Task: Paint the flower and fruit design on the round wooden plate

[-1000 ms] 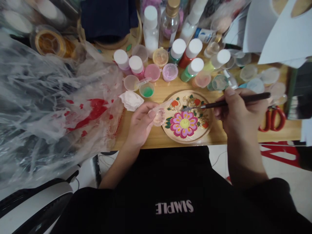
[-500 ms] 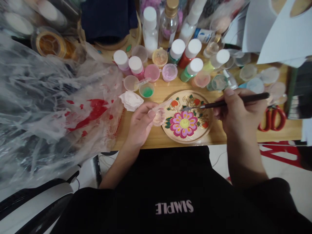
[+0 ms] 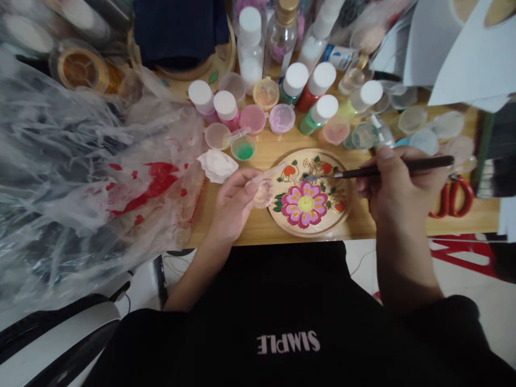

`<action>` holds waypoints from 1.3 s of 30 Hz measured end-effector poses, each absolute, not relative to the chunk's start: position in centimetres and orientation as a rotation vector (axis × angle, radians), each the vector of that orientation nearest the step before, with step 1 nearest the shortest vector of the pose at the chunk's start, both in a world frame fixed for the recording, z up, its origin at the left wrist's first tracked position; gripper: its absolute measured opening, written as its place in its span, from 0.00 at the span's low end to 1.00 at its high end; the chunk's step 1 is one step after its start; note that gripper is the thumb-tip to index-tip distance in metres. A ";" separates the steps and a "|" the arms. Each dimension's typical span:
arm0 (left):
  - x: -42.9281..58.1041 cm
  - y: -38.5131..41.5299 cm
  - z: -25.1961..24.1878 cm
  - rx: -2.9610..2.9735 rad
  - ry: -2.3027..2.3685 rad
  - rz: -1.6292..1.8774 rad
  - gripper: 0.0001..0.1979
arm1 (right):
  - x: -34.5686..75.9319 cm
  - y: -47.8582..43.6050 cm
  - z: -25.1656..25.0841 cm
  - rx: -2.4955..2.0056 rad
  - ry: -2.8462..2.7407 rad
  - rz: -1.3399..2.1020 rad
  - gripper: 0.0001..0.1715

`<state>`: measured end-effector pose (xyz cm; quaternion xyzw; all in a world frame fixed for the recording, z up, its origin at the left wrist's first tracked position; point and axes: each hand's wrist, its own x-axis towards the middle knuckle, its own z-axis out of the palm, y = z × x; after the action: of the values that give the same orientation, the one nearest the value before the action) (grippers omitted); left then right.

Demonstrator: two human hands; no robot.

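Note:
Between my hands lies a round wooden plate (image 3: 342, 207) bearing a pink and purple flower with a yellow centre, small orange blooms and green leaves in gold outlines. My right hand (image 3: 399, 183) is closed around a dark-handled paintbrush (image 3: 363, 171). The brush's bristles are over the plate, just above the big flower; whether they touch it I cannot tell. In my left hand (image 3: 237, 201), at the plate's left edge, a small clear plastic cup (image 3: 263, 193) with pinkish residue is pinched between thumb and fingers, its lid flap reaching over the plate.
Small paint cups, one with green paint (image 3: 243, 149), and white-capped bottles (image 3: 324, 110) line the back. Crumpled tissue (image 3: 217, 165) lies left of the plate. Red-handled scissors (image 3: 459, 198) sit beyond my right hand. Plastic wrapping (image 3: 100, 177) covers the left side. White paper sheets (image 3: 470, 64) hang at the upper right.
My right hand and the paintbrush have shifted slightly to the right. My left hand holds the cup in nearly the same spot, and the plate has stayed put.

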<state>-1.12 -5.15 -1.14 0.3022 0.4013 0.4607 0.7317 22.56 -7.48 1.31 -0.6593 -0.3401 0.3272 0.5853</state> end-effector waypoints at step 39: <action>-1.1 -5.2 -1.2 0.638 0.864 1.031 0.19 | 24.1 -8.8 1.8 -1.487 -1.066 0.764 0.06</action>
<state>-1.07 -5.15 -1.20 0.2903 0.3934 0.4691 0.7355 24.13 -8.83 1.76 -0.6276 -0.4500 0.3226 0.5473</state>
